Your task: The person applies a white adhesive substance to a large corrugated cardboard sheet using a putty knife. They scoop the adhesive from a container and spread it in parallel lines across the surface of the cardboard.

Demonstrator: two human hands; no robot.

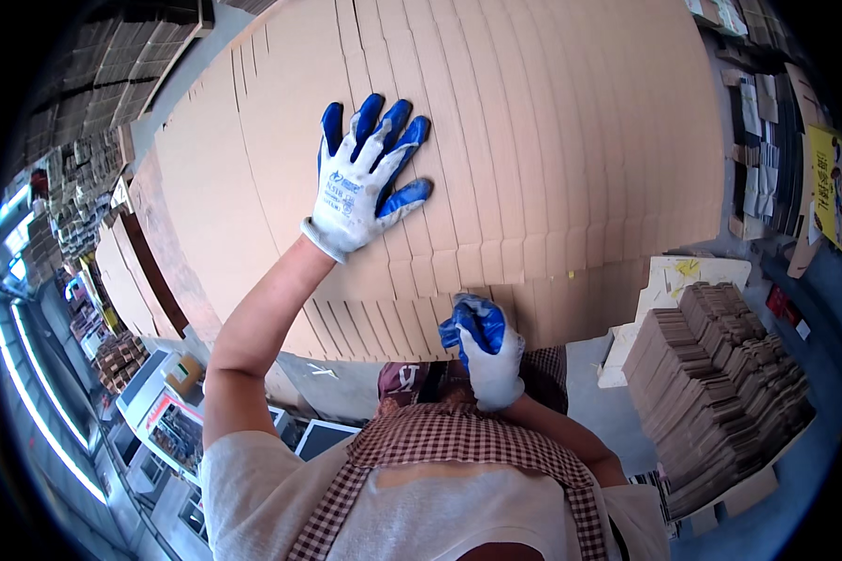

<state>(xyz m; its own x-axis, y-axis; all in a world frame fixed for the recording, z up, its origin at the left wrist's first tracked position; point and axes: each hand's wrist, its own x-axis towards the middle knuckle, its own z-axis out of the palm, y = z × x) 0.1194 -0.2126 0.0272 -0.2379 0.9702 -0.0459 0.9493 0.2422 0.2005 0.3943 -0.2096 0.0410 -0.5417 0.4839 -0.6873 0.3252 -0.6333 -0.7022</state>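
Wide brown cardboard sheets (571, 140), scored with many parallel lines, lie spread out in front of me. My left hand (357, 182), in a white glove with blue-coated fingers, rests flat on the top sheet with the fingers spread. Closer to my body, my right hand (488, 351) wears a matching glove. Its fingers are curled closed at the near edge, over a lower strip of cardboard (374, 327). Whatever is inside that grip is hidden by the glove.
To the right, bundles of small folded cardboard pieces (720, 393) stand on a pale board. Tall cardboard stacks (112, 70) rise at the far left. More flat stacks (758, 140) and a yellow sign (828, 187) are at the far right. A white-framed machine (164, 421) stands at lower left.
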